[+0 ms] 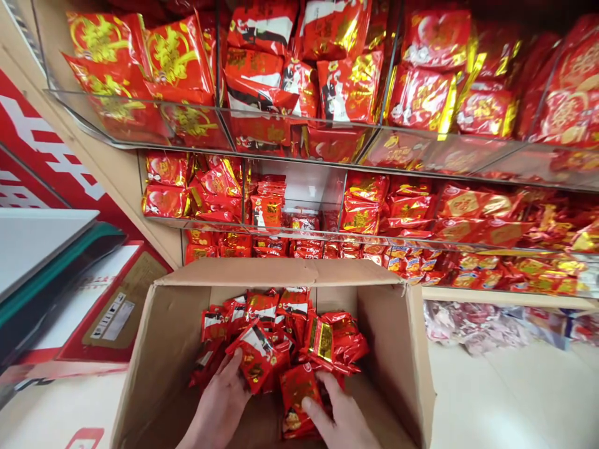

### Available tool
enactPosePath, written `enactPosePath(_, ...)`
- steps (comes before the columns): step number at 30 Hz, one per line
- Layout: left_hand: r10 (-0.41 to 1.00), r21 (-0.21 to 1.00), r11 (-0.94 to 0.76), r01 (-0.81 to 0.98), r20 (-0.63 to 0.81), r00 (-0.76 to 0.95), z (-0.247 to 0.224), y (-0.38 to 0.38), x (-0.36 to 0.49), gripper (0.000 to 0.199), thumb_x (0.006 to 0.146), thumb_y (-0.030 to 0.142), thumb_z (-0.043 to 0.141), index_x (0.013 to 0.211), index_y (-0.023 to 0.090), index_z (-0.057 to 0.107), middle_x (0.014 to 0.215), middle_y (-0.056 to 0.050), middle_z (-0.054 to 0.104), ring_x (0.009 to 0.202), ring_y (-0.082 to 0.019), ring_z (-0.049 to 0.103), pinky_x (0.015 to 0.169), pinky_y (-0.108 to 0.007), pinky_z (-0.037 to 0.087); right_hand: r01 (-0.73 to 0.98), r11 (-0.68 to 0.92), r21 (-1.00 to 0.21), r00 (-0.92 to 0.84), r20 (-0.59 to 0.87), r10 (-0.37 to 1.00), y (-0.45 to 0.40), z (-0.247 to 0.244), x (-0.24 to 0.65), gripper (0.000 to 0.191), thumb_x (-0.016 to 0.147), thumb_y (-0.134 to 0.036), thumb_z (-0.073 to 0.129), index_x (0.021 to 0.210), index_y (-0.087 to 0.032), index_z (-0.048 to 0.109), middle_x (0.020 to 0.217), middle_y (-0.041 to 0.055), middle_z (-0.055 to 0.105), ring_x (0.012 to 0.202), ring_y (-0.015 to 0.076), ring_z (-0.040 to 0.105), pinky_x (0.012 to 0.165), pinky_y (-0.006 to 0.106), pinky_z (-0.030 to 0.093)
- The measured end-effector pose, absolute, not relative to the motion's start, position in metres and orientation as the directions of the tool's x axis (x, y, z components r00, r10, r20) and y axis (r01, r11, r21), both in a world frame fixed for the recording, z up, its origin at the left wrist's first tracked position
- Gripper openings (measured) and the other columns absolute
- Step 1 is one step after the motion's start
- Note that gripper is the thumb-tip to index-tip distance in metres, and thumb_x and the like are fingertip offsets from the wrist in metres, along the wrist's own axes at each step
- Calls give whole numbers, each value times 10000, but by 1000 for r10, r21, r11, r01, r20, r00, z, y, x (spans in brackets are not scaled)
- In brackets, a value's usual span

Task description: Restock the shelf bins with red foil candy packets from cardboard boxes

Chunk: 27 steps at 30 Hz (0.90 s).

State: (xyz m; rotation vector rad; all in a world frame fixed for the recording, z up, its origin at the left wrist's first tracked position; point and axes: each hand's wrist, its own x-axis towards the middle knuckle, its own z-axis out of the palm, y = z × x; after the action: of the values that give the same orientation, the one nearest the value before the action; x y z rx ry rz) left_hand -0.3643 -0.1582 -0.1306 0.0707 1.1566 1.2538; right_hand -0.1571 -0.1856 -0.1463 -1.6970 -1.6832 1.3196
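Note:
Both hands are inside an open cardboard box (390,355) that holds a heap of small red candy packets (262,305). My left hand (221,402) grips a tilted red, black and white packet (255,355) by its left side, thumb on top. In my right hand (344,415) is a red packet with gold print (298,393), held at its right edge between thumb and fingers. Between and beyond the hands lie more packets, one showing a gold back panel (321,340). The fingertips under both packets are hidden.
Behind the box rise shelves with clear plastic fronts (290,118), filled with red packets (187,50). At left are a flattened-looking red and brown carton (112,312) and a white panel (42,237). Plastic-wrapped bags (477,324) lie on the pale floor (505,393) at right.

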Motion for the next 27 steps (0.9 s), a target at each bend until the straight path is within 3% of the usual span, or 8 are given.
enactPosePath(3,754,586,411,-698,-649,-101,-127,-165,-361,315,744,145,635,1041,231,573,996,-39,694,978,-230,626,830,-378,512,800,-56,-597,-113,-243,963,-186,-143,-154,408,801,-464,451,1001,-149,618,925,175,656,857,362,616,736,475,472)
enactPosePath(5,778,590,428,-685,-626,-53,-122,-170,-354,423,706,144,676,1088,267,540,1010,-24,687,959,-227,632,804,-368,519,783,25,-621,-136,-132,982,-185,-138,-154,427,807,-471,450,1038,-150,612,1032,178,634,971,352,582,828,471,452)
enactPosePath(8,815,623,469,-625,-579,35,-115,-179,-343,527,653,141,724,1111,295,514,1030,-24,679,890,-234,652,738,-364,535,555,66,-829,-218,-68,973,-185,-134,-162,519,782,-451,520,1206,-154,492,1190,150,567,1080,283,542,891,368,451)
enactPosePath(11,829,648,494,-580,-553,88,-112,-181,-338,471,606,175,763,1030,271,581,948,-19,705,810,-217,662,706,-327,538,267,-43,-963,-219,-104,970,-184,-135,-172,496,772,-403,558,1203,-184,451,1172,121,585,1029,236,579,856,316,473)
enactPosePath(16,921,853,379,-360,-386,56,-91,-165,-345,237,603,220,760,832,206,699,859,-25,721,822,-201,636,749,-246,511,-219,-200,-955,-98,-182,978,-174,-120,-180,440,681,-392,672,1033,-211,480,976,95,666,838,216,631,739,310,489)
enactPosePath(21,996,997,17,69,-23,89,-25,-127,-365,183,639,214,719,822,214,723,753,-36,716,702,-203,630,663,-244,508,-263,-96,-960,-39,-89,995,-138,-60,-166,430,624,-353,729,975,-228,514,963,79,665,858,214,620,733,292,492)
enactPosePath(24,944,838,-316,444,324,59,12,-85,-389,219,637,224,704,855,215,720,793,-44,715,744,-210,627,764,-264,477,-209,98,-973,94,80,992,-100,-22,-158,449,649,-344,710,1025,-236,490,974,67,654,870,195,616,736,288,495)
enactPosePath(27,841,557,-425,714,534,85,24,-33,-415,288,772,271,537,1039,227,635,964,-51,667,872,-219,602,859,-325,443,-202,174,-964,63,164,984,-57,3,-160,487,652,-346,699,1055,-224,456,937,47,653,829,167,614,724,285,487)
